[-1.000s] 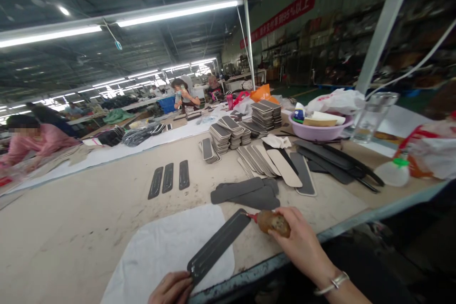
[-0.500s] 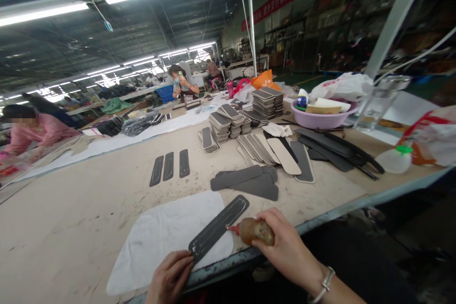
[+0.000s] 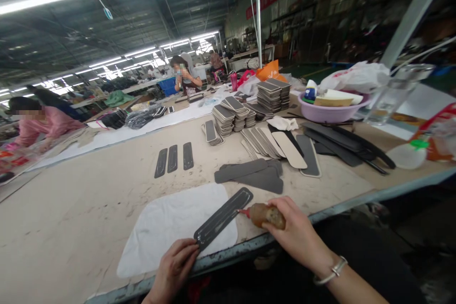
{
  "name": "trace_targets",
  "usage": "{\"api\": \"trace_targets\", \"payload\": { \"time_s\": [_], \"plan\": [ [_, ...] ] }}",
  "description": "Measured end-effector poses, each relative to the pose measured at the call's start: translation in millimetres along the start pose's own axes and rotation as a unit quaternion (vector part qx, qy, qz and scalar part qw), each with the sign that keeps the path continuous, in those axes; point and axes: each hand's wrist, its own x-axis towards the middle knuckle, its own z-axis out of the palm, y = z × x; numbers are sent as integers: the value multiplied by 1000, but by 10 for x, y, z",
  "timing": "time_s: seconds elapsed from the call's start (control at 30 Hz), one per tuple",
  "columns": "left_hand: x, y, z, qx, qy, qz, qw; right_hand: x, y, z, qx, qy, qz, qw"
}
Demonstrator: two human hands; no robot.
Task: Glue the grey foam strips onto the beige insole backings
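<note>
White cloth (image 3: 153, 232) is spread near the edge of the worktop (image 3: 89, 209), with a dark grey strip (image 3: 223, 217) slanting over it, glossy lines along its face. Fingers (image 3: 188, 245) of the left hand (image 3: 175, 263) are clamped on the strip's near end; those of the right hand (image 3: 297, 228) curl round an amber bottle (image 3: 263, 215), its red nozzle (image 3: 244, 212) just beside the strip's right edge, contact unclear. Close past its far end lie loose grey strips (image 3: 245, 172), crowding that side; three more dark strips (image 3: 173, 158) sit apart leftward. Farther back come fanned cream pieces (image 3: 262, 141), then stacked pieces (image 3: 223, 118) and a purple basin (image 3: 329, 114).
</note>
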Motion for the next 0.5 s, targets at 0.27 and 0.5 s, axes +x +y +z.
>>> {"api": "trace_targets", "payload": {
  "time_s": [0.27, 0.5],
  "plan": [
    [5, -30, 13, 1, 6, 4, 1000, 117, 170, -75, -29, 77, 27, 996],
    [67, 33, 2, -20, -10, -16, 1000, 56, -91, 26, 76, -1, 16, 997]
  ]
}}
